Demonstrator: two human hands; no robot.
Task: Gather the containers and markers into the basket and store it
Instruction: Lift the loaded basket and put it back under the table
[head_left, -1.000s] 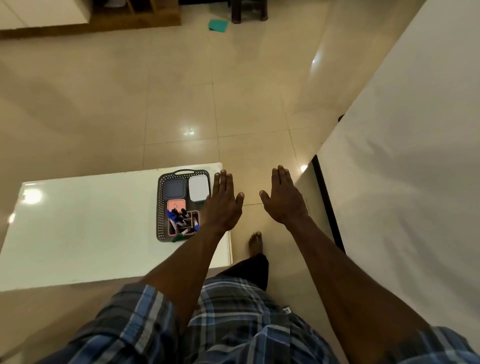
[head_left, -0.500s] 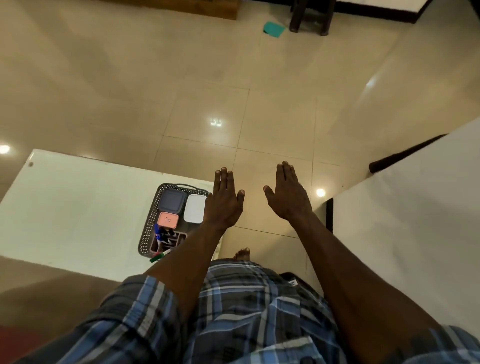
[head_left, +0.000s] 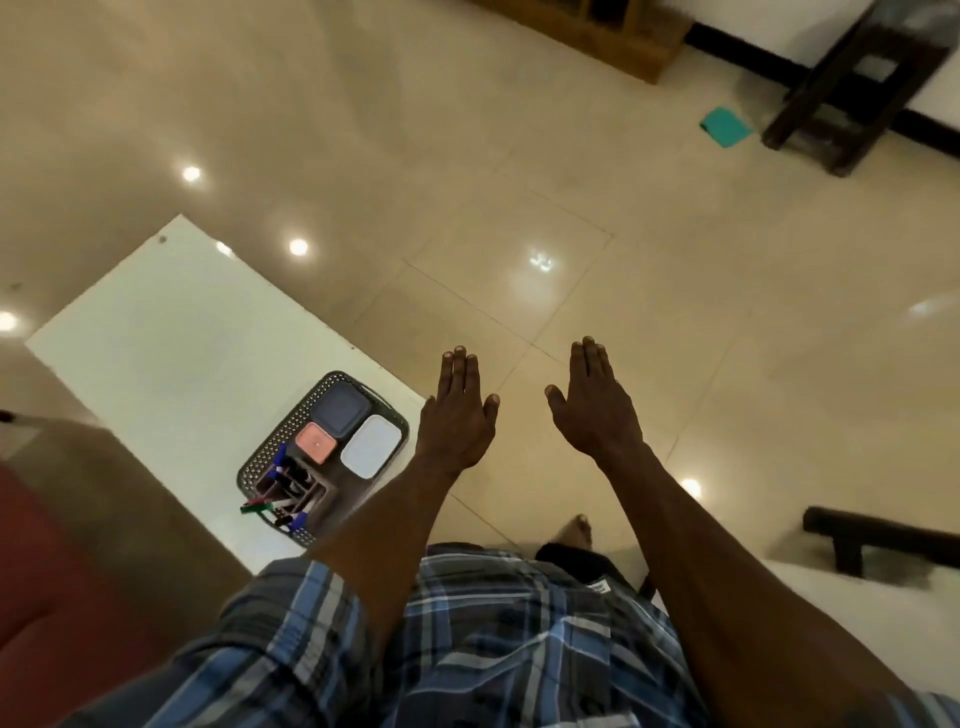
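1. Glossy beige tiled floor (head_left: 519, 156) across most of the view, dotted with light reflections.
2. White surface (head_left: 171, 332) at left, set at an angle, carrying the basket near its right corner.
3. Blue plaid shirt (head_left: 493, 634) along the bottom edge.
4. Dark wooden stool (head_left: 852, 93) at top right, with a teal scrap (head_left: 726, 126) on the floor just beside it.
5. Dark perforated basket (head_left: 260, 465) holding three lidded containers at its far end: dark grey container (head_left: 340, 410), white container (head_left: 371, 452), small pink container (head_left: 315, 441).
6. Markers (head_left: 283, 493) bunched in a holder at the basket's near end, one green-capped, tips past the rim.
7. Left hand (head_left: 457, 421) raised just right of the basket, fingers straight, released, grasping nothing.
8. Right hand (head_left: 595, 410) raised alongside over the floor, likewise flat and released.
9. Bare foot (head_left: 576, 530) on the tiles between the forearms.
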